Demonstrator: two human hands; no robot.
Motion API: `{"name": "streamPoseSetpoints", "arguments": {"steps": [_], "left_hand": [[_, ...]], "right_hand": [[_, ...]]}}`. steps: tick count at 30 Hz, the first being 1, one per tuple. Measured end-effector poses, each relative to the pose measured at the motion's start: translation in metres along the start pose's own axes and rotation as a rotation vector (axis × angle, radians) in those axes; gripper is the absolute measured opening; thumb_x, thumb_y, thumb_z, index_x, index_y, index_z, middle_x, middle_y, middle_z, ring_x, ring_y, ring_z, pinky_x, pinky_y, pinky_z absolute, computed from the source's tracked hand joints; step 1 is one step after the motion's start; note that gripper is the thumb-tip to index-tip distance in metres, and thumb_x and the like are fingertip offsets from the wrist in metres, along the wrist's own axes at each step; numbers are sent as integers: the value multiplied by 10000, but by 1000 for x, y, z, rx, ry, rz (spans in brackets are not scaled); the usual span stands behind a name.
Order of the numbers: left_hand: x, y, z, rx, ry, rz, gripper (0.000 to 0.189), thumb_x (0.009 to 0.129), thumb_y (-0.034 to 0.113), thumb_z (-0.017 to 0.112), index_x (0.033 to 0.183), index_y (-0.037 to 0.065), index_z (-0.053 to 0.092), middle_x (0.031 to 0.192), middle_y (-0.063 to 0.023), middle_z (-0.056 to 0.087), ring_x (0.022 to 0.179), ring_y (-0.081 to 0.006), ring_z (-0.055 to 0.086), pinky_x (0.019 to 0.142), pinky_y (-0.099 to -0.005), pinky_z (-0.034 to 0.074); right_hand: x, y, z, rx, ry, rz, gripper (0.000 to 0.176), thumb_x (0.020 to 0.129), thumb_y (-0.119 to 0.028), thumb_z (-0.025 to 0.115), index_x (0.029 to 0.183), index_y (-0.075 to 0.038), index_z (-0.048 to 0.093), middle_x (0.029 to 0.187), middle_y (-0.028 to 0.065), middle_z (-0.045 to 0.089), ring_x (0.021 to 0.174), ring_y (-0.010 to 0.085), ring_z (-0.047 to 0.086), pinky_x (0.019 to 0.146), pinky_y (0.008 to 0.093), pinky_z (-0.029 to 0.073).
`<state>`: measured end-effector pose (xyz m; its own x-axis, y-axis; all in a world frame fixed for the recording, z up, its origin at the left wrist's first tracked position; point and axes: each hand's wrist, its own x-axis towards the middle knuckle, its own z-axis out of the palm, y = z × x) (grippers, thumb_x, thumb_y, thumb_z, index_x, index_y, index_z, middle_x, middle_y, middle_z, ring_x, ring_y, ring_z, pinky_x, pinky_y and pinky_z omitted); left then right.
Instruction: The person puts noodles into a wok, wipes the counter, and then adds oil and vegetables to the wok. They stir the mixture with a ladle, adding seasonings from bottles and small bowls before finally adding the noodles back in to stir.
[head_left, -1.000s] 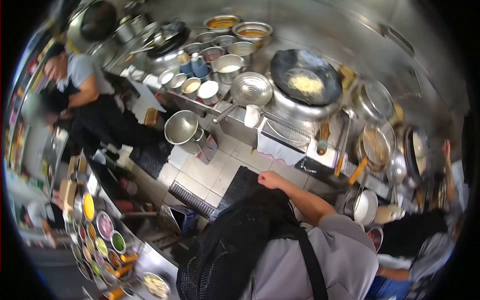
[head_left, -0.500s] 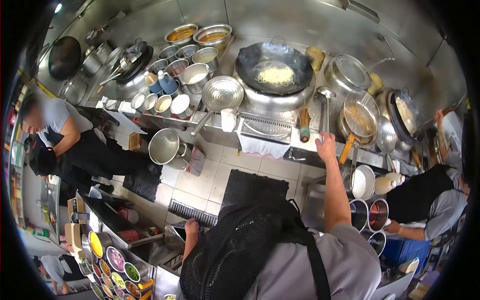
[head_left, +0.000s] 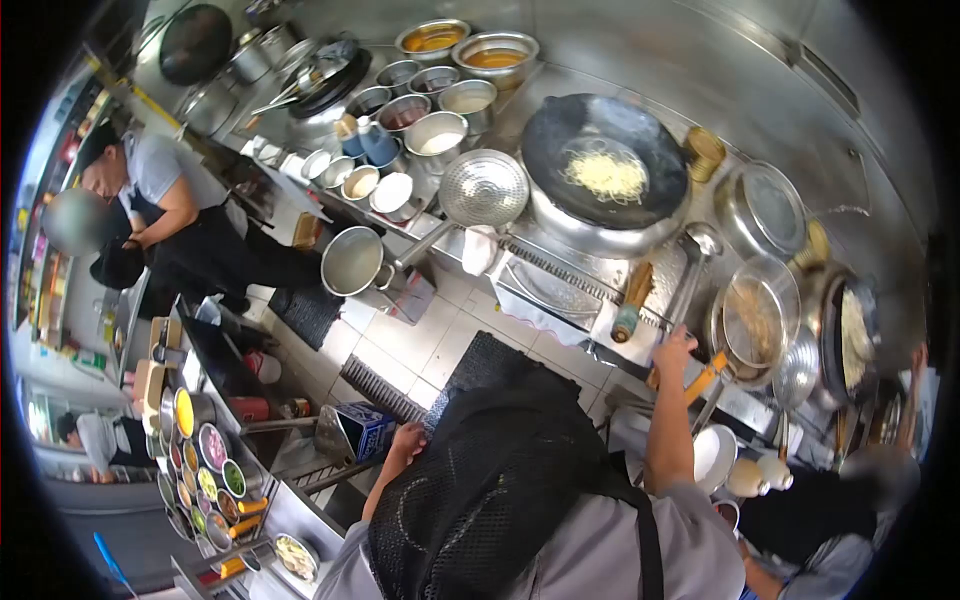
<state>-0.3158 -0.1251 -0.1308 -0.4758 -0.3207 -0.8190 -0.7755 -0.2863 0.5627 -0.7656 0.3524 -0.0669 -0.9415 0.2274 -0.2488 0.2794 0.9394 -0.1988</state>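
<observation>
My right hand (head_left: 675,352) is closed around the handle of a metal ladle (head_left: 703,240) at the stove's front edge. The ladle's bowl lies on the steel top, right of a large black wok (head_left: 540,140). Pale noodles (head_left: 607,175) sit in the wok. A bamboo wok brush (head_left: 633,300) lies just left of the ladle. Low at my side, my left hand (head_left: 407,441) has curled fingers; whatever they hold, if anything, is hidden. Nearest to it stands a blue-printed tin (head_left: 365,432).
A perforated strainer (head_left: 484,188) rests at the stove edge, its handle sticking out. A large pot (head_left: 352,262) stands low on the left. Ingredient tubs (head_left: 213,447) fill the counter behind. Co-workers (head_left: 165,195) stand left and right (head_left: 835,510).
My view has turned, shifting the stove up and right. My right hand has closed on the ladle handle. The blue-printed tin shows more fully beside my left hand.
</observation>
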Motion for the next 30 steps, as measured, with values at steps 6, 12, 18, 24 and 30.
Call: {"name": "streamPoseSetpoints", "arguments": {"steps": [6, 12, 18, 24, 30], "left_hand": [[28, -59, -10, -238, 131, -167, 150, 957, 217, 516, 980, 148, 647, 780, -11, 578, 550, -161, 531, 427, -293, 384], [72, 36, 18, -4, 123, -49, 247, 888, 159, 573, 1093, 85, 688, 667, -49, 585, 486, -163, 493, 411, -310, 378], [204, 112, -1, 119, -269, 320, 346, 806, 119, 670, 1148, 63, 680, 748, -89, 680, 568, -150, 609, 473, -311, 465], [209, 240, 21, 130, -41, 290, 389, 825, 84, 604, 1208, 19, 633, 839, -111, 685, 667, -163, 625, 536, -294, 475], [240, 254, 15, 154, -123, 47, 334, 812, 36, 600, 1144, 26, 639, 832, -88, 669, 618, -143, 609, 471, -274, 435]], "right_hand": [[4, 7, 9, 127, 260, -13, 847, 742, -93, 600, 1515, -46, 255, 1119, 280, 524, 871, 408, 662, 817, 457, 562], [10, -15, -31, 885, 19, 183, 674, 817, -131, 602, 1445, -4, 393, 727, 131, 629, 485, 192, 578, 409, 360, 474], [-27, -4, -37, 620, 333, 35, 544, 919, -244, 635, 1364, 35, 497, 1122, 274, 661, 847, 335, 698, 714, 410, 544], [-102, -26, -170, 413, 177, -36, 505, 930, -135, 621, 1412, -58, 494, 1056, 247, 687, 940, 323, 695, 809, 391, 519], [-130, -96, -246, -65, 129, -187, 557, 871, -116, 650, 1403, -220, 523, 1120, 231, 644, 966, 426, 653, 812, 470, 534]]}}
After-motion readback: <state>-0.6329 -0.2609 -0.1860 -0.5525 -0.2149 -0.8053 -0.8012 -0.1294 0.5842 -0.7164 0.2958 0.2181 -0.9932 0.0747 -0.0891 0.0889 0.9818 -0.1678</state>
